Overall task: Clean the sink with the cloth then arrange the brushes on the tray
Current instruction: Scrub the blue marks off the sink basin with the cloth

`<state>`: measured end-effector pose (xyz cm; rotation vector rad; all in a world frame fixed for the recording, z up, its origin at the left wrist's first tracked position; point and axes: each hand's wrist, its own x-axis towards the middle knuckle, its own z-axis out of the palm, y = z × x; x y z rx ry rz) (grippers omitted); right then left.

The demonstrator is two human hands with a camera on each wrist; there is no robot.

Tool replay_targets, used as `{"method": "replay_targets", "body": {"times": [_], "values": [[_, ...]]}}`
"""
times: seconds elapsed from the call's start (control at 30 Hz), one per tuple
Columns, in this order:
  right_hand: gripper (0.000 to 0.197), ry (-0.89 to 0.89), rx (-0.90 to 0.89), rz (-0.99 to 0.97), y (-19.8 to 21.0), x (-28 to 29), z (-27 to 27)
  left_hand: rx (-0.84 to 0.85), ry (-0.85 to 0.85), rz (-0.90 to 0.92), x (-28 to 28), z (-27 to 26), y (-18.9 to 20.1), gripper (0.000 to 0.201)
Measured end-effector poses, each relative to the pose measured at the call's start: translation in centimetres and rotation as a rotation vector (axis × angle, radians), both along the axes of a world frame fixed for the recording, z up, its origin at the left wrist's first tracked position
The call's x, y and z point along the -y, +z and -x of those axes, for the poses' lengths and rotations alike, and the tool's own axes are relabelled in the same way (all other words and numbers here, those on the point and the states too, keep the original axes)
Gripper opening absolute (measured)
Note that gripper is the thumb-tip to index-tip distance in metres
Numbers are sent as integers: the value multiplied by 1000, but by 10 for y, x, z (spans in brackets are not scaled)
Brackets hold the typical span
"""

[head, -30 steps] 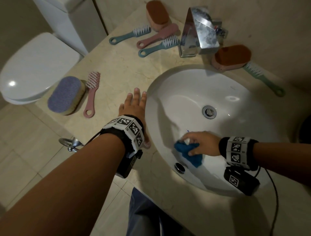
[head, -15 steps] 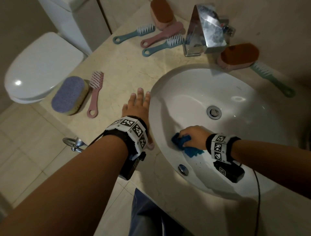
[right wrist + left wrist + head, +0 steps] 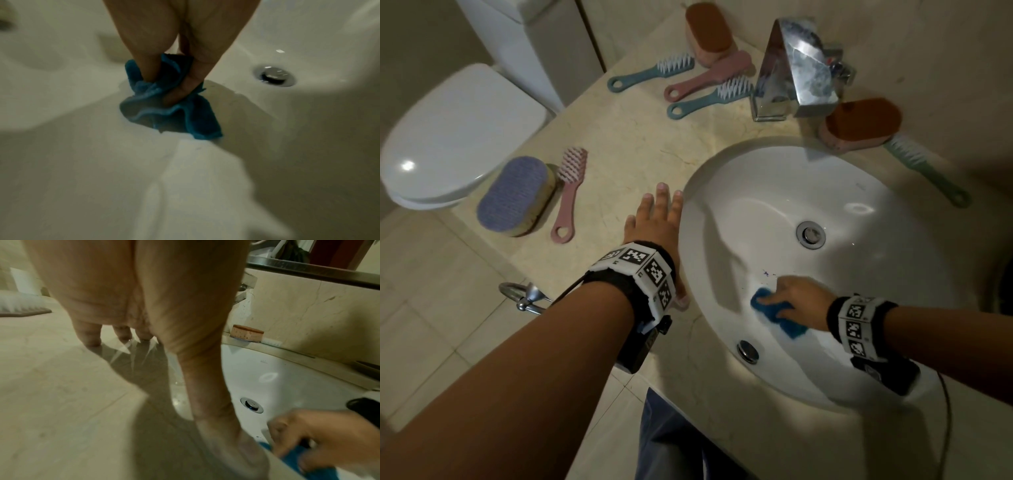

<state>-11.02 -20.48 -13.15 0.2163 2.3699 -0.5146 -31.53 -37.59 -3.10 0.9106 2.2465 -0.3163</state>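
My right hand [image 3: 791, 301] grips a crumpled blue cloth [image 3: 780, 317] [image 3: 164, 104] and presses it on the near wall of the white sink [image 3: 876, 171], below the drain [image 3: 811, 234]. My left hand [image 3: 657, 219] lies open and flat on the counter at the sink's left rim, thumb on the edge. Several brushes lie around: a pink one [image 3: 570, 192] beside a purple scrub brush [image 3: 517, 195] at left, two blue ones [image 3: 654, 73] [image 3: 712, 97] and a pink one [image 3: 709, 80] at the back, a green one [image 3: 924, 171] at right. No tray is in view.
A chrome faucet [image 3: 798, 68] stands behind the sink. Two brown-topped scrub brushes [image 3: 709, 31] [image 3: 863, 123] sit beside it. A white toilet [image 3: 458, 137] is at far left, below the counter edge. The overflow hole [image 3: 748, 351] is near the front rim.
My right hand has wiped the cloth along the near wall of the sink, first leftward, then back to the right. My left hand has stayed flat on the counter.
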Motion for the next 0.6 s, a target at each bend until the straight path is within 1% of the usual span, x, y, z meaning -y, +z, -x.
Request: {"method": "replay_targets", "body": {"times": [0.07, 0.13, 0.17, 0.2, 0.23, 0.27, 0.33, 0.37, 0.43, 0.47, 0.5, 0.53, 0.57, 0.6], "values": [[44, -194, -25, -91, -12, -30, 12, -4, -2, 5, 0, 0, 1, 159], [43, -394, -18, -206, -12, -59, 22, -8, -7, 9, 0, -1, 2, 159], [38, -446, -33, -214, -11, -70, 25, -10, -5, 11, 0, -1, 2, 159], [30, -462, -61, -199, -10, -73, 26, -9, -7, 14, 0, -1, 2, 159], [24, -490, -88, -145, -6, -69, 27, -8, -9, 17, -1, -1, 2, 159], [26, -435, -124, -99, -4, -62, 27, -9, -8, 20, -1, -1, 2, 159], [46, -260, -118, 28, 0, -32, 30, -10, -11, 24, -2, 0, 1, 160], [51, -170, -105, 78, 3, -13, 31, -11, -17, 26, -2, 0, 1, 160], [48, -4, -116, 132, 4, 20, 35, -18, -27, 22, -1, 1, -1, 160], [47, 44, -138, 107, 0, 25, 36, -20, -30, 18, 0, 1, -2, 160], [46, 71, -175, 47, -8, 23, 37, -20, -37, 18, 0, 2, -3, 160], [44, 49, -208, -27, -15, 15, 41, -20, -44, 21, 1, 1, -3, 160], [41, -47, -233, -103, -19, -2, 46, -22, -44, 23, 1, 2, -3, 160], [32, -158, -281, -159, -23, -22, 50, -22, -41, 23, 0, 2, -3, 160]]}}
